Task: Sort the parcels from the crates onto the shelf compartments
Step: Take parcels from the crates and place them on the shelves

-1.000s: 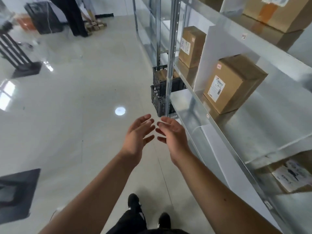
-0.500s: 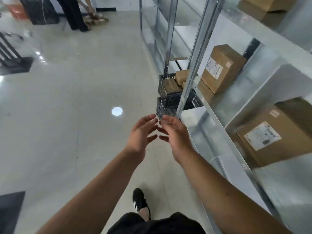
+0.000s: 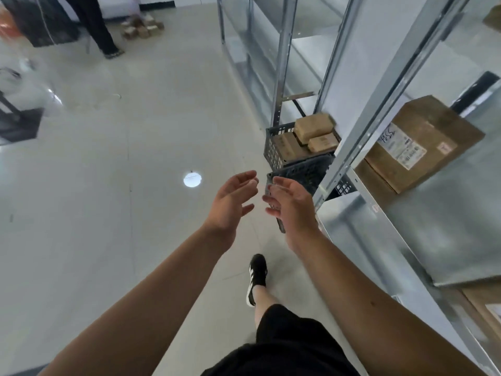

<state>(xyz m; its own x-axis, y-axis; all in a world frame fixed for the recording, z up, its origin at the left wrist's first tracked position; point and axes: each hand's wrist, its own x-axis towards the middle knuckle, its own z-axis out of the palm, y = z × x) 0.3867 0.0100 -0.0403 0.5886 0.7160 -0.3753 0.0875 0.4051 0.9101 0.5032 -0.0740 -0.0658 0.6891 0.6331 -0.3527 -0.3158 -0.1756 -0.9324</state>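
Two dark plastic crates stand on the floor ahead beside the metal shelf (image 3: 360, 191). The far crate (image 3: 273, 147) holds several brown cardboard parcels (image 3: 313, 126). The near crate (image 3: 306, 172) sits just beyond my fingertips, its inside partly hidden. My left hand (image 3: 230, 202) and my right hand (image 3: 292, 204) are held out in front of me, palms facing each other, fingers relaxed, both holding nothing. A large labelled parcel (image 3: 417, 142) rests in a shelf compartment to the right.
Shelf uprights (image 3: 336, 131) rise close on my right. A person (image 3: 92, 25) stands at the far end near small boxes (image 3: 141, 29) on the floor. A dark stand (image 3: 19, 123) is at the left. Glossy floor lies ahead and left.
I have walked forward along the shelf. The crates are nearer and the labelled parcel has slid right in view. My hands stay raised and empty, slightly further apart.
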